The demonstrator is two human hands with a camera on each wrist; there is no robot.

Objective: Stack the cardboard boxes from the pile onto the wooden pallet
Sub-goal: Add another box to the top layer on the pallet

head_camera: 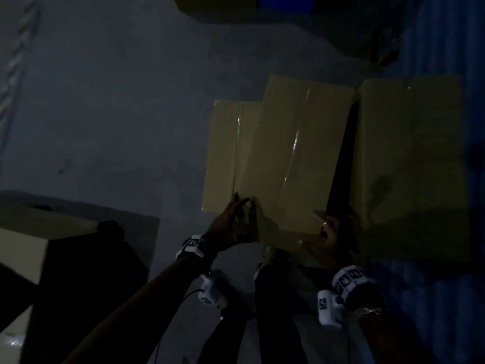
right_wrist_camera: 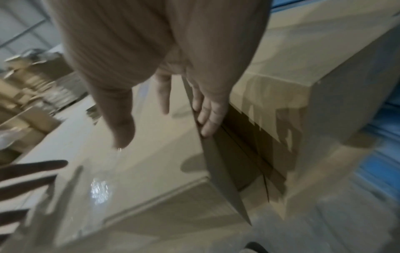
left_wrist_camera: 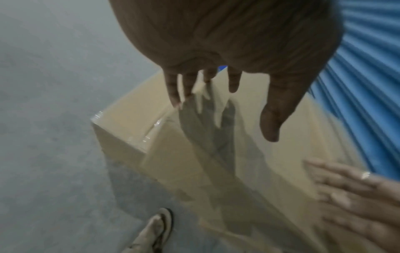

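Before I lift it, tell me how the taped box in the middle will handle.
The middle cardboard box looks stiff: flat faces, crisp edges. Its glossy tape may be slippery, so grip the cardboard. It is broad, so the left hand and right hand probably belong on opposite sides. Weight cannot be judged.

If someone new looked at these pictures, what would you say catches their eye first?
Probably the taped cardboard box in the middle of the dim head view, with the left hand reaching at its near left corner and the right hand at its near right edge, fingers straight. Next comes the taller box right beside it, and behind both the bright blue corrugated wall, vivid in the left wrist view.
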